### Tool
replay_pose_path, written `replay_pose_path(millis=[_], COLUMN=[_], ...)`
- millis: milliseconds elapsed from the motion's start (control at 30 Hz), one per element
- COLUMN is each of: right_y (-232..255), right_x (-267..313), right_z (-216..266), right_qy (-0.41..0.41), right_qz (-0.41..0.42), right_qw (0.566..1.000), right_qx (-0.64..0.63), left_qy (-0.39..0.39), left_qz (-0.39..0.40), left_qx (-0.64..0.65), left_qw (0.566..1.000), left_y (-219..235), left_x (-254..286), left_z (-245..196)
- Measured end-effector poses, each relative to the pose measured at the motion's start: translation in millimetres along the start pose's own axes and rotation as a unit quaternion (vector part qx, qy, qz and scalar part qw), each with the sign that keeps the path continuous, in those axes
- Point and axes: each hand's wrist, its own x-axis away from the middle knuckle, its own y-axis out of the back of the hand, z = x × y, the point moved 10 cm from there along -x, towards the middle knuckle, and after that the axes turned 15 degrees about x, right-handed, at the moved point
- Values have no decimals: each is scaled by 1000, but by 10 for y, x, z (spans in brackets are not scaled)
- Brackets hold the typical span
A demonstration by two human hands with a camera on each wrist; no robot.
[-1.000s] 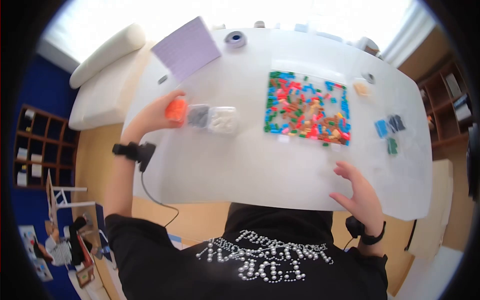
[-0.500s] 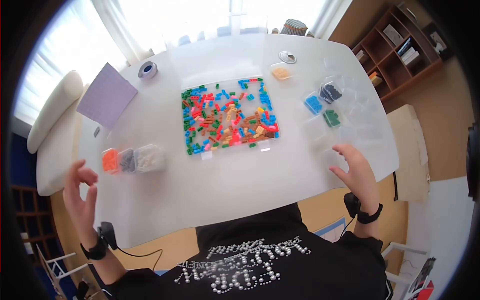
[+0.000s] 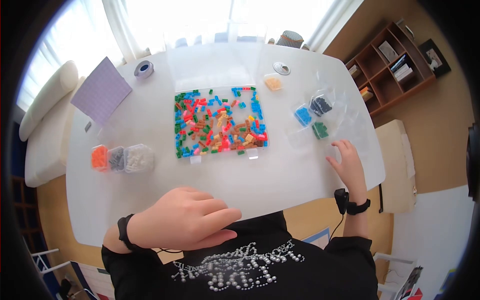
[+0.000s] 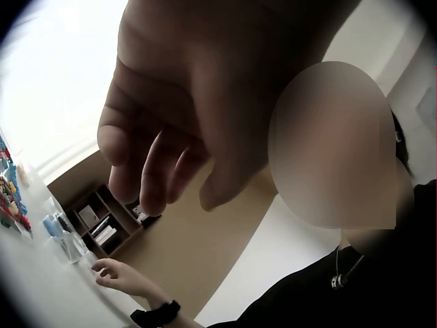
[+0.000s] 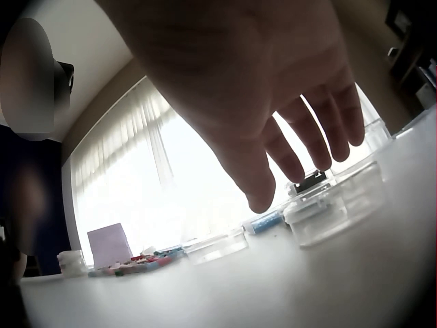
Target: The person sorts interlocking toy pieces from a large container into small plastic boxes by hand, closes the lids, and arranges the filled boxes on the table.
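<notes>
My left hand [image 3: 187, 217] is raised before the black shirt, near the table's front edge, fingers loosely bent and holding nothing. In the left wrist view, its fingers hang relaxed with nothing between them. At the table's right side my right hand [image 3: 347, 165] hovers with relaxed fingers and holds nothing. Close to it, in the right wrist view, stands a clear tub [image 5: 307, 229]. Beyond this hand are tubs of green bricks [image 3: 320, 130], blue bricks [image 3: 302, 115] and black bricks [image 3: 321, 105]. A clear case [image 3: 195, 159] of mixed coloured toy bricks lies mid-table, lid [image 3: 215, 67] raised behind it.
At the left sit tubs of orange pieces [image 3: 99, 159], grey pieces [image 3: 116, 159] and white pieces [image 3: 139, 159]. Behind them are a lilac sheet [image 3: 102, 90] and a tape roll [image 3: 144, 69]. A tub of pale yellow pieces [image 3: 273, 83] stands near a round lid [image 3: 281, 68].
My left hand has left the tub of orange pieces and moved back to in front of the body. The head view has turned right. My right hand stays relaxed at the right side.
</notes>
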Motion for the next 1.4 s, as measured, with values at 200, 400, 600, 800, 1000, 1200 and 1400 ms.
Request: replay_pose_path(millis=[200,400,600,800,1000,1200,1400], right_y=[227,-380,-436,-120,740,648,589], right_x=[-611,-1315,-1409,-1445,-773,-244,-182], right_z=[424,566,588,726,2016,2854,2916], right_qy=[66,96,88,120,289,487,535], right_qz=[-32,115,116,59,76,147,192], right_qw=[995,986,985,986,937,846,795], right_qx=[-68,66,88,102,-179,-163,-214], left_qy=[34,13,56,193,185,97,158], left_qz=[74,61,49,71,-45,-120,-100], left_qx=[17,49,218,517,759,843,791], left_qw=[997,997,973,831,623,516,582], left_y=[-320,-377,-476,-936,-1022,-854,-811], left_x=[97,170,133,151,170,235,256], left_z=[225,196,323,926,1392,1448,1369])
